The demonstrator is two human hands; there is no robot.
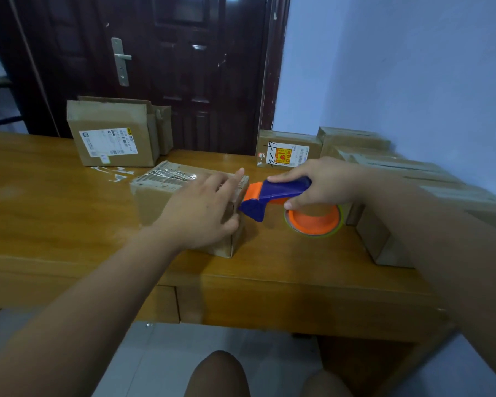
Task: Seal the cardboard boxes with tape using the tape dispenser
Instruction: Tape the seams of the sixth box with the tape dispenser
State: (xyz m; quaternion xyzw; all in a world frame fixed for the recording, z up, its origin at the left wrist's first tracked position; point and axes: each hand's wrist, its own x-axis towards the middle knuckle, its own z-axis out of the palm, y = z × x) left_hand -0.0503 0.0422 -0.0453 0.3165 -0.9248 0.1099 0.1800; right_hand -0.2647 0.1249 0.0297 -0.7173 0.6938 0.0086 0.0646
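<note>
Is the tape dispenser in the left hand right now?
No, the right hand grips the dispenser while the left hand lies flat on the box.

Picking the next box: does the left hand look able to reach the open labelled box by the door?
Probably yes: the left hand rests on the small box; nothing stands between it and the labelled box.

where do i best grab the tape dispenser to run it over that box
By the blue handle, from the right and above, as the right hand does now. The tape dispenser has its blade end pointing left at the box and its orange roll hanging below, so the handle is the one free part that suits a wrapped grip.
</note>
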